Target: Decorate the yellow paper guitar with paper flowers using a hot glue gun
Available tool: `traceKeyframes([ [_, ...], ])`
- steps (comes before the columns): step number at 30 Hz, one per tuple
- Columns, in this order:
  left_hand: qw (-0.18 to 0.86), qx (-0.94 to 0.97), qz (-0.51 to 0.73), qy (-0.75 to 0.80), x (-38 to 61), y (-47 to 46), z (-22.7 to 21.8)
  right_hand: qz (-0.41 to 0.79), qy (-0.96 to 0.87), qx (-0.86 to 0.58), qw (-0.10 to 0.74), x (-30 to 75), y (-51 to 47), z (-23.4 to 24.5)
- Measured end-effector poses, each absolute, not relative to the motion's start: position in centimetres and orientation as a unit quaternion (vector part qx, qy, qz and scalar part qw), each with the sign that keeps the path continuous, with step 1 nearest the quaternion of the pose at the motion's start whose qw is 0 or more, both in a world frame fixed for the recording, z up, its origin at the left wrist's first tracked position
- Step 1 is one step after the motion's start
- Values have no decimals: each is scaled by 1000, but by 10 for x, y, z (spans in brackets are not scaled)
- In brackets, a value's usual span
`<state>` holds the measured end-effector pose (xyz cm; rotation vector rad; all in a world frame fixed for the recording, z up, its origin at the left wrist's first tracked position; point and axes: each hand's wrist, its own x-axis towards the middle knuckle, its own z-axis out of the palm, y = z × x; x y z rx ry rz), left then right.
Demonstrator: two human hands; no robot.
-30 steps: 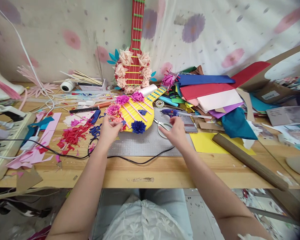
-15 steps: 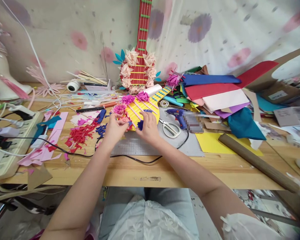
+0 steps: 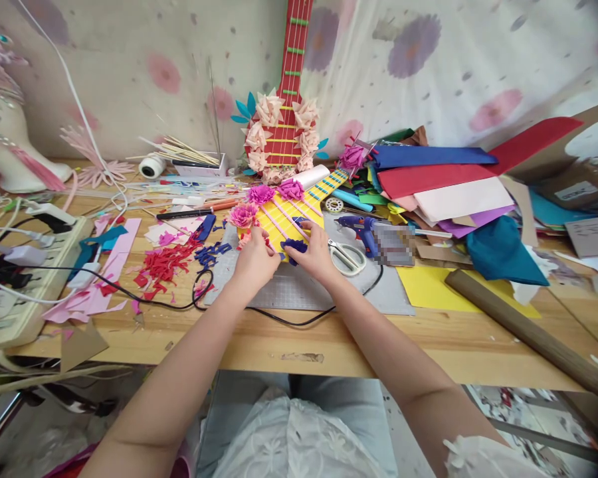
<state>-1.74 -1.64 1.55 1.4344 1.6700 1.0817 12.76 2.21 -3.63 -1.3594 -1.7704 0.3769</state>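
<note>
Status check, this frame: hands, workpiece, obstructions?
Left hand on yellow guitar, grip unclear. Right hand pinches blue flower. Scissors beside right hand, apart.

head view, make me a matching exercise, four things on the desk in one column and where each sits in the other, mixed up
1 scissors
2 red guitar
3 brown tube
4 blue flower

a upright against the flowered cloth
b in the right hand's grip
c on the grey mat, beside the glue gun
d one end on the yellow paper

Pairs: 1-c, 2-a, 3-d, 4-b
</note>
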Motion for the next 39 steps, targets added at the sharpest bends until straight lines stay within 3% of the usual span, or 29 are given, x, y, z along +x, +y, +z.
traceKeyframes([
  [8, 269, 572, 382, 674, -4, -17, 13, 184, -713, -529, 422, 135, 22, -35],
  [14, 161, 627, 314, 695, 7, -22, 16, 183, -718, -521, 424, 137, 23, -39],
  [23, 140, 654, 222, 710, 14, -18, 21, 192, -715, -522, 424, 136, 22, -40],
  [39, 346, 567, 301, 684, 4, -15, 15, 194, -701, -507, 463, 134, 21, -41],
])
